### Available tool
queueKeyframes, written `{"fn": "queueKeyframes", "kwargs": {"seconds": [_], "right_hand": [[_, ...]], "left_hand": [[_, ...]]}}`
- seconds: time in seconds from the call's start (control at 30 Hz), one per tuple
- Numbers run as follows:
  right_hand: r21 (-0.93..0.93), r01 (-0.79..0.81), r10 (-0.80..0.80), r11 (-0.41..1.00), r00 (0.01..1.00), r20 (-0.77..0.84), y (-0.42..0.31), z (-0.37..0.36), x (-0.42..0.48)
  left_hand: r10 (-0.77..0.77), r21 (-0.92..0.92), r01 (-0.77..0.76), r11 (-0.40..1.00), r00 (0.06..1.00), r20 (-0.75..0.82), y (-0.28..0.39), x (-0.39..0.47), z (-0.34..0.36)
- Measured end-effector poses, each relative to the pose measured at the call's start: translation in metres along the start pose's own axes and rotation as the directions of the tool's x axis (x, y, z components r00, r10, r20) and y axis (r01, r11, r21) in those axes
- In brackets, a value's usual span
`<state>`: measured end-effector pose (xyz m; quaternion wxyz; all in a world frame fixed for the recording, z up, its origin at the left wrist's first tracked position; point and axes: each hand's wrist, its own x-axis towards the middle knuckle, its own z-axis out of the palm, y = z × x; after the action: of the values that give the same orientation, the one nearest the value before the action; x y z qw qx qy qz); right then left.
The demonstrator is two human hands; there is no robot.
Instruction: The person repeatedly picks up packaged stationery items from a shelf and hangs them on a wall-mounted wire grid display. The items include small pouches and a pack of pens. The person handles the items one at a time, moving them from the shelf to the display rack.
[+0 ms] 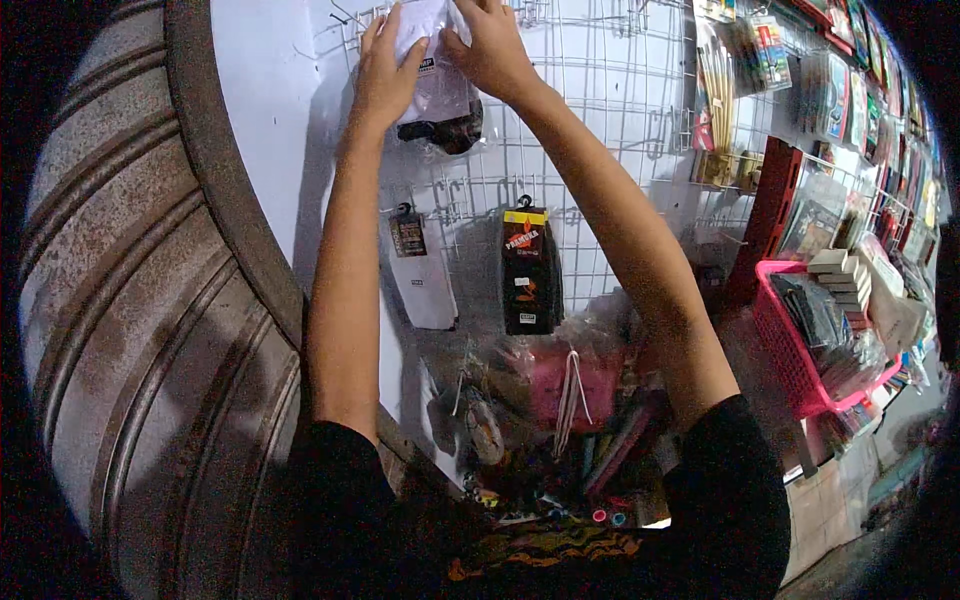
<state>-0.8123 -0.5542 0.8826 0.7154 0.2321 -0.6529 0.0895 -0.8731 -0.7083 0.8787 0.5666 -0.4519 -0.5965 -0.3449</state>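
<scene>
At the top of the view, my left hand (384, 79) and my right hand (491, 56) hold a clear-wrapped pack of white socks (442, 94) against a white wire grid. My left thumb lies on the front of the pack, and my right hand is at its upper right; the top of that hand is cut off by the picture's edge. Dark fabric (454, 133) shows at the pack's lower end. Below hang a pair of white socks (426, 292) with a dark header card and a pair of black socks (531, 281) with a yellow-topped card, both on black plastic hangers.
A ribbed metal shutter (135, 315) borders the left side. The wire grid panel (585, 247) covers the wall, with bagged goods (574, 390) below. A pink plastic basket (787, 345) of packaged goods stands at right, under paintbrushes (716, 90) and hanging stationery.
</scene>
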Motion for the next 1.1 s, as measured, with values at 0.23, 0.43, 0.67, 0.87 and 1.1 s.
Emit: {"fn": "queueKeyframes", "kwargs": {"seconds": [0.23, 0.43, 0.67, 0.87, 1.1], "right_hand": [[0.176, -0.240, 0.228, 0.955, 0.970, 0.086, -0.023, 0.007, -0.042], [0.128, -0.269, 0.254, 0.955, 0.959, 0.127, -0.029, 0.001, -0.050], [0.064, -0.184, 0.182, 0.981, 0.983, 0.027, -0.015, 0.015, -0.049], [0.035, -0.134, 0.134, 0.990, 0.991, 0.002, -0.015, 0.017, -0.048], [-0.042, -0.108, 0.109, 0.993, 0.994, 0.021, -0.013, 0.020, -0.051]], "left_hand": [[-0.049, -0.092, 0.045, 0.995, 0.998, -0.039, 0.020, -0.026, 0.019], [-0.043, -0.070, 0.037, 0.997, 0.996, -0.073, 0.013, -0.035, 0.027], [-0.021, -0.027, 0.020, 0.999, 1.000, -0.020, 0.001, -0.029, 0.031], [-0.137, -0.078, 0.139, 0.987, 0.990, 0.027, 0.006, -0.028, 0.027], [-0.134, -0.046, 0.136, 0.990, 0.990, 0.045, 0.002, -0.031, 0.028]]}}
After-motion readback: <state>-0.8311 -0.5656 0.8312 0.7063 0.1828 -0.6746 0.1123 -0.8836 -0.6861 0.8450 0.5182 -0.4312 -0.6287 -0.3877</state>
